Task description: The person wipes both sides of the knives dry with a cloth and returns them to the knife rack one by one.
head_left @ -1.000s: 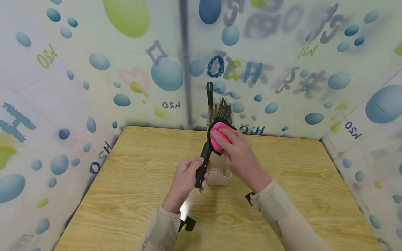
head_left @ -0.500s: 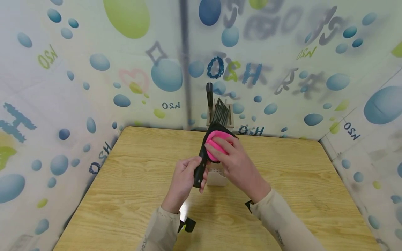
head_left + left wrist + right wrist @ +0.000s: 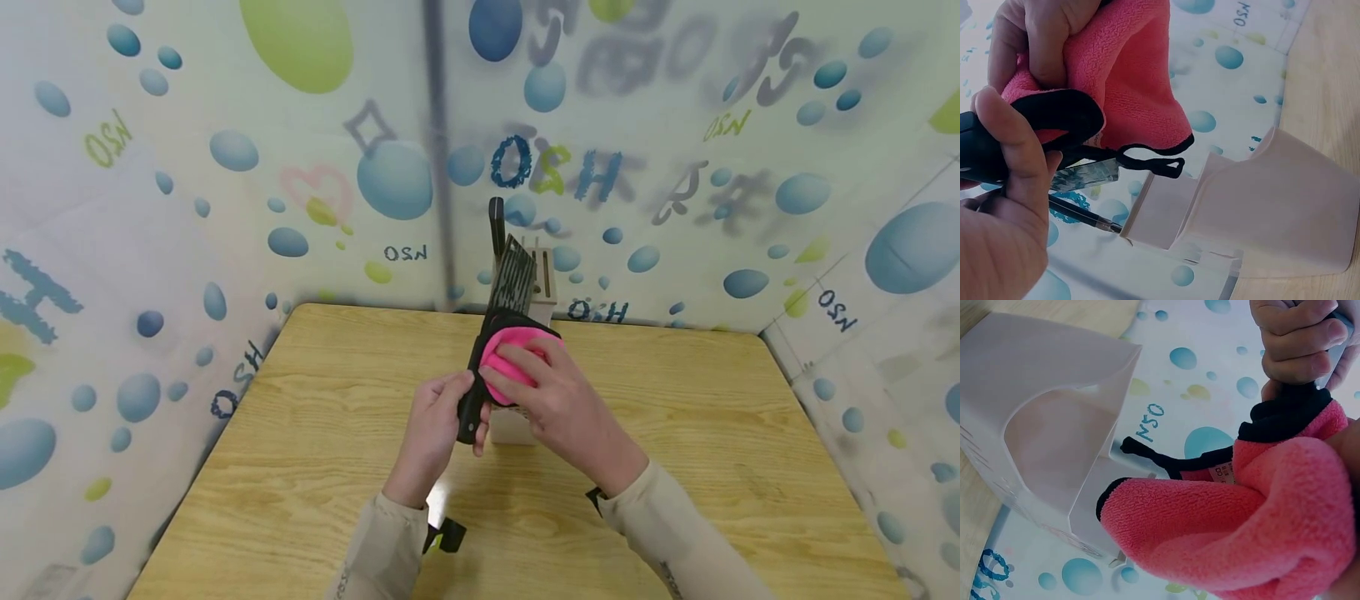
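My left hand (image 3: 429, 421) grips the black riveted handle (image 3: 470, 414) of a cleaver, whose broad shiny blade (image 3: 513, 277) points up and away from me. A pink cloth with black edging (image 3: 1141, 81) is in my right hand (image 3: 570, 412), bunched under the fingers against the lower blade by the handle. In the left wrist view a strip of the blade (image 3: 1094, 175) shows below the cloth's black loop (image 3: 1154, 164). The cloth hides the rest of the lower blade. In the right wrist view the pink fabric (image 3: 1210, 519) hangs in folds.
Behind the hands a pale knife holder (image 3: 1272, 200) stands on the wooden table (image 3: 337, 392). A black-handled knife (image 3: 497, 223) sits upright in it. Patterned walls (image 3: 637, 100) enclose the table's back and sides.
The cloth and my right hand have slid down the blade toward the handle and slightly left, baring more blade. The cleaver has turned a little more upright; my left hand keeps its grip.
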Motion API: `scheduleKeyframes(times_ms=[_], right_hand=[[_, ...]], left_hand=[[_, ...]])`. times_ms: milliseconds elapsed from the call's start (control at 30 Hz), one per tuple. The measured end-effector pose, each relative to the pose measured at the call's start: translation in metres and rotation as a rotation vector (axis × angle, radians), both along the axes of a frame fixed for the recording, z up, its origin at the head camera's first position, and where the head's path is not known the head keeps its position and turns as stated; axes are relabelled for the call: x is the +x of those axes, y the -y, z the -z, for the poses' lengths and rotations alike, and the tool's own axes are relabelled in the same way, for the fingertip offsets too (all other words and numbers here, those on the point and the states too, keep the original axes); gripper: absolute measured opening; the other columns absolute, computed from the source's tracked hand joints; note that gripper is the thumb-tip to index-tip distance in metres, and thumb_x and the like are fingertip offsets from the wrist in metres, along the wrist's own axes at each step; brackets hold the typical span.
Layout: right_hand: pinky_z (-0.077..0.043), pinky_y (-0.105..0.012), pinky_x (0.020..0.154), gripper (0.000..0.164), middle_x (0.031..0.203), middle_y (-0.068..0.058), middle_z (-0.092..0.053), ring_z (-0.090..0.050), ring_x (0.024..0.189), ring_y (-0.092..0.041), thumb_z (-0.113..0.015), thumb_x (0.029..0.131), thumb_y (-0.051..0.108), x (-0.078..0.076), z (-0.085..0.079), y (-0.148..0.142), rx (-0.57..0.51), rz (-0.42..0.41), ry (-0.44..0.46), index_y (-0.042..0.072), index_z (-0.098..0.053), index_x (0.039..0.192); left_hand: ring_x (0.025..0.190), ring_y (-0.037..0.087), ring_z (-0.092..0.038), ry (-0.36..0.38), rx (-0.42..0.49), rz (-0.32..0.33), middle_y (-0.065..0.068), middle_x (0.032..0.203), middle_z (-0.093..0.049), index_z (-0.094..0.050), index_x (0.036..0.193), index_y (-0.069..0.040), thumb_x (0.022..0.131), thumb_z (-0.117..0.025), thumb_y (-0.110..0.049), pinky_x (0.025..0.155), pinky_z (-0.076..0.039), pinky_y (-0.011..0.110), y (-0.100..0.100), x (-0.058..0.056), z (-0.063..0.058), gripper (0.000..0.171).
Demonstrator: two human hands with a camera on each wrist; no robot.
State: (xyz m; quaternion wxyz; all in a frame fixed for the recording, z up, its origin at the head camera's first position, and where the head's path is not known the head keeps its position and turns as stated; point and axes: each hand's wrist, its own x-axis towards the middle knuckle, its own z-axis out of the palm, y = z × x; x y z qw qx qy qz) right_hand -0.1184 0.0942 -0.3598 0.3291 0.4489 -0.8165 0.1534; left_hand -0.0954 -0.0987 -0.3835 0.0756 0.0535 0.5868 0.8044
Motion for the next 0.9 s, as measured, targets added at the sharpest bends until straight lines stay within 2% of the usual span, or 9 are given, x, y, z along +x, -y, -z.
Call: scheduleKeyframes(times_ms=[167, 267, 400, 500, 667, 900], right_hand=[[-0.045, -0.051, 0.108, 0.050, 0.130, -0.014, -0.067, -0.056, 0.119, -0.039, -0.070, 0.083, -0.013, 0.000, -0.001, 0.001, -0.004, 0.029, 0.015, 0.010, -0.074, 0.127], [-0.047, -0.051, 0.106, 0.050, 0.129, -0.015, -0.067, -0.058, 0.117, -0.039, -0.075, 0.081, -0.012, -0.003, -0.001, 0.001, -0.014, 0.043, 0.001, 0.010, -0.074, 0.126], [-0.048, -0.052, 0.104, 0.057, 0.128, -0.016, -0.067, -0.058, 0.115, -0.041, -0.071, 0.074, -0.016, -0.007, -0.001, 0.000, -0.024, 0.051, -0.024, 0.010, -0.073, 0.125], [-0.048, -0.052, 0.104, 0.059, 0.127, -0.017, -0.068, -0.058, 0.117, -0.041, -0.066, 0.073, -0.018, -0.010, -0.002, -0.001, -0.025, 0.057, -0.031, 0.010, -0.073, 0.125], [-0.047, -0.052, 0.105, 0.058, 0.126, -0.018, -0.068, -0.058, 0.119, -0.041, -0.058, 0.075, -0.019, -0.016, -0.004, -0.003, -0.013, 0.090, -0.043, 0.010, -0.074, 0.123], [-0.047, -0.053, 0.104, 0.055, 0.125, -0.018, -0.068, -0.058, 0.118, -0.043, -0.059, 0.078, -0.018, -0.022, -0.005, -0.005, -0.003, 0.144, -0.054, 0.011, -0.074, 0.122]], left_hand=[[0.045, 0.015, -0.053, 0.005, -0.022, 0.007, 0.007, 0.066, -0.058, -0.060, 0.088, 0.009, 0.109, -0.042, -0.021, 0.042, -0.048, 0.029, 0.000, 0.001, -0.001, 0.041], [0.045, 0.015, -0.053, 0.000, -0.051, 0.010, 0.008, 0.066, -0.058, -0.061, 0.086, 0.008, 0.108, -0.043, -0.021, 0.041, -0.047, 0.029, -0.001, 0.001, -0.001, 0.040], [0.045, 0.015, -0.053, -0.017, -0.087, 0.019, 0.008, 0.065, -0.058, -0.061, 0.086, 0.010, 0.107, -0.044, -0.019, 0.041, -0.046, 0.028, -0.001, 0.002, -0.002, 0.039], [0.045, 0.014, -0.053, -0.026, -0.106, 0.034, 0.008, 0.066, -0.058, -0.063, 0.091, 0.010, 0.107, -0.044, -0.018, 0.041, -0.046, 0.028, -0.001, 0.002, -0.002, 0.037], [0.045, 0.013, -0.053, -0.063, -0.155, 0.063, 0.007, 0.066, -0.058, -0.064, 0.098, 0.010, 0.107, -0.045, -0.016, 0.041, -0.047, 0.027, -0.001, 0.003, 0.000, 0.034], [0.044, 0.012, -0.054, -0.104, -0.230, 0.051, 0.007, 0.065, -0.059, -0.065, 0.098, 0.011, 0.105, -0.046, -0.011, 0.041, -0.048, 0.028, -0.003, 0.003, 0.001, 0.030]])
